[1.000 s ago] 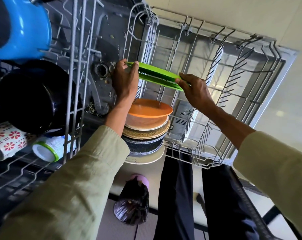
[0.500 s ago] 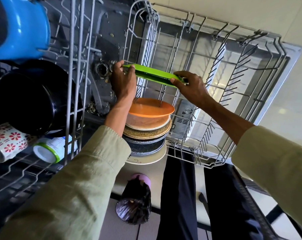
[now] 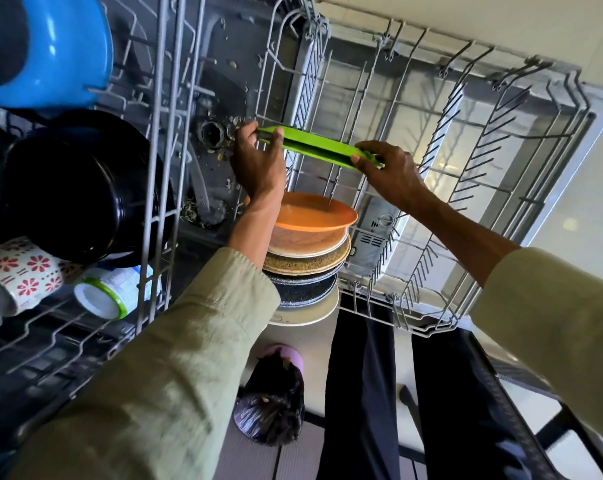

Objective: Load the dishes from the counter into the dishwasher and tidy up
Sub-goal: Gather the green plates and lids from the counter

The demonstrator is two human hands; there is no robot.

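While the green plates (image 3: 315, 150) are held edge-on over the lower rack (image 3: 414, 188), one rim is pinched by the left hand (image 3: 258, 164) and the opposite rim by the right hand (image 3: 391, 174). They are judged light, stiff and slippery plastic, so rim grips are best kept.

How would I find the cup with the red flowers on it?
Find the big black pot in the dishwasher's upper rack, at the picture's left. Just below it lies the mug, beside a white green-rimmed bottle. Only the mug has red flowers.

plates (image 3: 315, 148) above lower rack (image 3: 466, 188) | plate stack (image 3: 307, 251) below | pot (image 3: 81, 188), mug (image 3: 19, 275) left, seemingly upper rack (image 3: 154, 168)
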